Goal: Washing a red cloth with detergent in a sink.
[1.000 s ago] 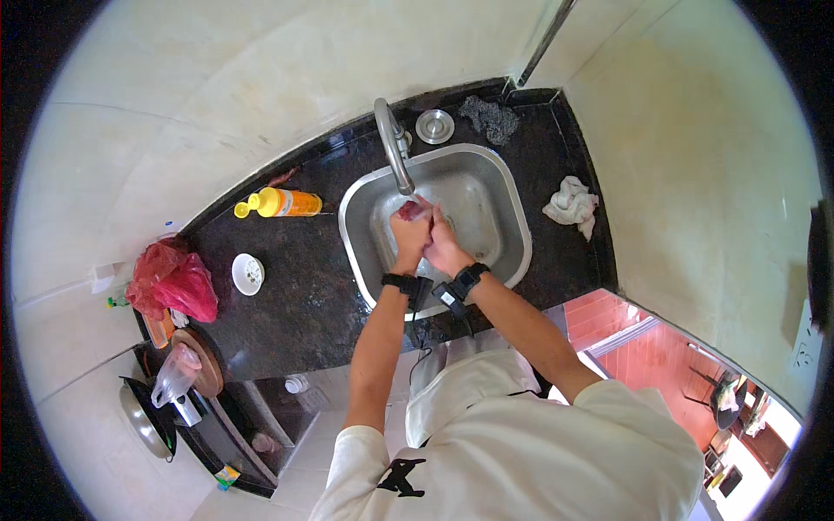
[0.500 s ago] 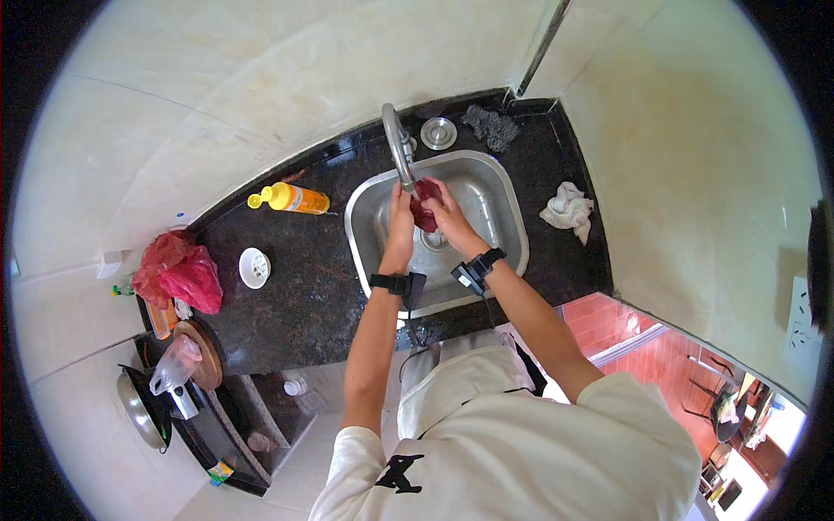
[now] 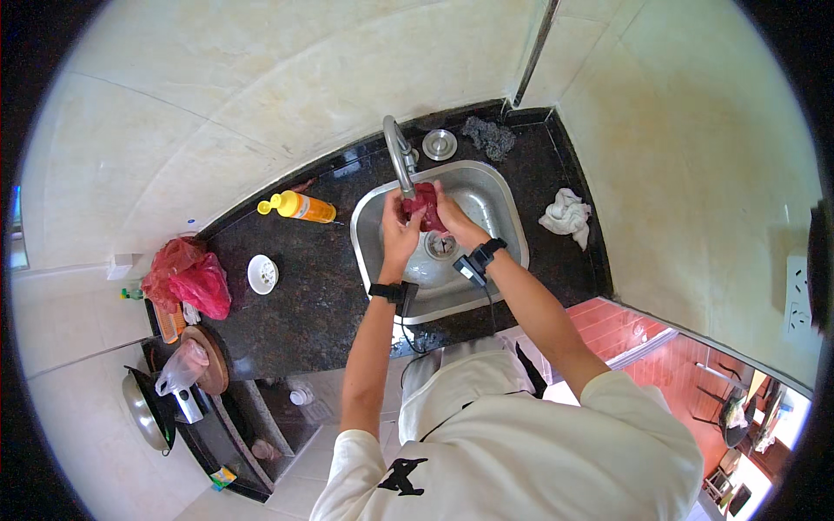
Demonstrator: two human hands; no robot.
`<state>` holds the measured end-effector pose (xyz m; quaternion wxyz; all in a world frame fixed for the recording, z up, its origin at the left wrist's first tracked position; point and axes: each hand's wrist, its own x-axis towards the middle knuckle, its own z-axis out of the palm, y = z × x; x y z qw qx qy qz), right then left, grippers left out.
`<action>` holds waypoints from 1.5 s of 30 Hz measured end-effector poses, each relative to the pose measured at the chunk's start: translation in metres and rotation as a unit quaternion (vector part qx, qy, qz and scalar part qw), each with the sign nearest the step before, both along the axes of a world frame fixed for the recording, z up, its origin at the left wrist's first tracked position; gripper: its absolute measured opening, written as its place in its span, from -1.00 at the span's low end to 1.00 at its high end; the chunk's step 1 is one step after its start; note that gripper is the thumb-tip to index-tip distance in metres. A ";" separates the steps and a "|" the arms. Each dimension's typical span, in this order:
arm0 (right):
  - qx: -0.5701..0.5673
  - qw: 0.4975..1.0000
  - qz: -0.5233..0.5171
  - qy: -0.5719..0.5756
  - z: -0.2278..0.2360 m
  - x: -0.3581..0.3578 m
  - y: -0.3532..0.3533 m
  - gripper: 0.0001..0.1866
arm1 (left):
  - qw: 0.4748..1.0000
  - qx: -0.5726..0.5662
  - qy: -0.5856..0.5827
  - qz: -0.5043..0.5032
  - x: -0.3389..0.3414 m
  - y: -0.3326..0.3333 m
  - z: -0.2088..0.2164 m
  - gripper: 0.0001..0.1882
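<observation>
A dark red, wet piece of what looks like raw meat (image 3: 423,207) is held up between both hands over the steel sink (image 3: 513,234), just below the spout of the faucet (image 3: 395,143). My left hand (image 3: 398,233) grips its left side, thumb across the front. On its right side, my right hand (image 3: 453,214) presses with the fingers pointing up and partly hidden. Under the meat the drain (image 3: 440,245) shows in the sink's bottom. Whether water is running is hard to make out.
A yellow squeeze bottle (image 3: 304,207) lies left of the sink, near a white bowl (image 3: 262,274) and red plastic bags (image 3: 193,278). Behind the sink are a round metal stopper (image 3: 440,144) and a grey scouring cloth (image 3: 488,137). A white rag (image 3: 566,215) lies right.
My hands have shifted on the meat: the left one has turned to show its thumb in front, and the right fingers have moved to the side. More of the meat shows.
</observation>
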<state>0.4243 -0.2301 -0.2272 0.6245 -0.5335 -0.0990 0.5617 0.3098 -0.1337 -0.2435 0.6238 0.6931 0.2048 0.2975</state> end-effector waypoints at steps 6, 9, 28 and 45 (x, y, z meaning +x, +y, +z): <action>0.028 0.992 -0.012 -0.119 0.004 -0.019 -0.013 -0.25 | 0.991 -0.023 0.016 0.131 0.001 -0.005 -0.013 -0.74; 0.043 0.979 0.098 -0.176 0.000 -0.018 -0.021 -0.16 | 0.988 -0.011 0.127 0.090 0.002 -0.008 -0.007 -0.74; -0.004 0.789 0.251 -0.561 0.004 0.005 -0.008 -0.67 | 0.991 -0.015 0.113 -0.074 -0.031 0.022 0.023 -0.10; -0.004 0.672 0.180 -0.718 0.010 -0.008 -0.001 -0.93 | 0.841 0.324 0.411 -0.140 -0.002 0.025 0.041 -0.57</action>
